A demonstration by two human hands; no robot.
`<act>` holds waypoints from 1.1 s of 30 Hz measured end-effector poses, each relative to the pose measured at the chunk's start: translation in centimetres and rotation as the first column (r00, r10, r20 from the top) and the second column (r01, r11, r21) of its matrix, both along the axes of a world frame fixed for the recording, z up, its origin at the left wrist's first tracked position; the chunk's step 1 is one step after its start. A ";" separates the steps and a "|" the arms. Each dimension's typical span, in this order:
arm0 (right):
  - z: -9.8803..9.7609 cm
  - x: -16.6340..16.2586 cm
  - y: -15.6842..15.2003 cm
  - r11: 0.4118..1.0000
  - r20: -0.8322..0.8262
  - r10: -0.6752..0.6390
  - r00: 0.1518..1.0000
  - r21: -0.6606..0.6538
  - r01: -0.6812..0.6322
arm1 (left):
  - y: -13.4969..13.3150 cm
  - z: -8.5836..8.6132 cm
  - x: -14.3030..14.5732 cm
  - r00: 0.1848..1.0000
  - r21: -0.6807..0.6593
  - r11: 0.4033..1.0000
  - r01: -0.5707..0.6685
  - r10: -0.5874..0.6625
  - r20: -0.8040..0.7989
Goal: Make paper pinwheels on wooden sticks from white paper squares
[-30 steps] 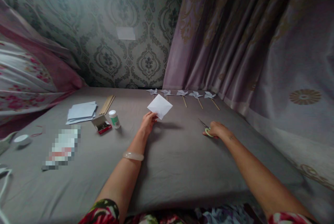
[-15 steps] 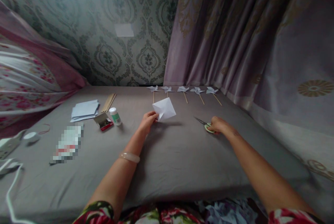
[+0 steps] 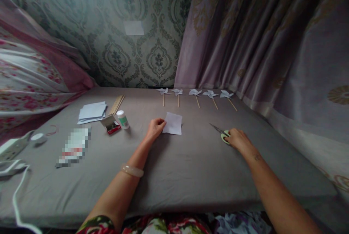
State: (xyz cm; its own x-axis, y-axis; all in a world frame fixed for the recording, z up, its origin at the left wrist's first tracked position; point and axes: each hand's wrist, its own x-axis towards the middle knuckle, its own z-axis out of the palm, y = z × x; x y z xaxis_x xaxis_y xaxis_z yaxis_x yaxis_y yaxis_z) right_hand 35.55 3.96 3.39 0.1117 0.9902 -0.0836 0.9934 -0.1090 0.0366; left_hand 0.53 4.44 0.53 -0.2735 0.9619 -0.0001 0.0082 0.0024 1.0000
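Between the thumb and fingers of my left hand (image 3: 156, 128) is the left edge of a small white square of paper (image 3: 173, 123), low over the grey cloth. My right hand (image 3: 239, 140) is closed at the green handles of a pair of scissors (image 3: 224, 136). Their blades look shut and point to the far left, at or just above the cloth. Beyond the paper lies a row of several white paper pinwheels (image 3: 195, 92) on thin wooden sticks, heads toward the wall.
To the left are a stack of white paper (image 3: 92, 112), a bundle of wooden sticks (image 3: 116, 105), a white-and-green bottle (image 3: 123, 120), and an open small red box (image 3: 113, 129). A blurred packet (image 3: 74, 147) and a power strip (image 3: 13, 148) lie farther left. A curtain (image 3: 261, 44) hangs at right.
The paper has turned from a raised diamond to a squarer pose, lower over the cloth. My right hand and the scissors have shifted slightly right and nearer. The whole view has shifted a little.
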 end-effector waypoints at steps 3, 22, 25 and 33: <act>0.3 -0.4 -0.4 0.998 0.007 -0.055 0.998 -0.006 0.055 | -0.1 0.0 -0.1 0.998 0.014 1.000 -0.018 0.019 -0.055; -1.6 -0.3 -1.4 0.978 0.063 0.004 0.998 0.206 -0.017 | -0.7 0.0 0.2 0.970 0.017 0.995 -0.102 0.103 -0.221; -0.9 -1.6 -1.1 0.959 0.059 0.076 0.995 0.270 -0.089 | -0.6 -0.1 0.2 0.964 0.020 0.994 -0.104 0.105 -0.246; -1.4 -12.4 -0.2 0.739 -0.156 0.618 0.770 0.451 -0.501 | -0.5 -0.7 -0.1 0.905 0.028 0.995 -0.096 0.100 -0.413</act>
State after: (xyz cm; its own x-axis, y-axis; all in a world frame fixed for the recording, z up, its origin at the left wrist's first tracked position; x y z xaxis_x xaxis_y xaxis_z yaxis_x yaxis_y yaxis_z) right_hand 23.12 3.71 2.01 -0.4428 0.8229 0.3560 0.8344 0.5236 -0.1724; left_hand 0.47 3.93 -0.13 -0.3404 0.9298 0.1402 0.4214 0.0175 0.9067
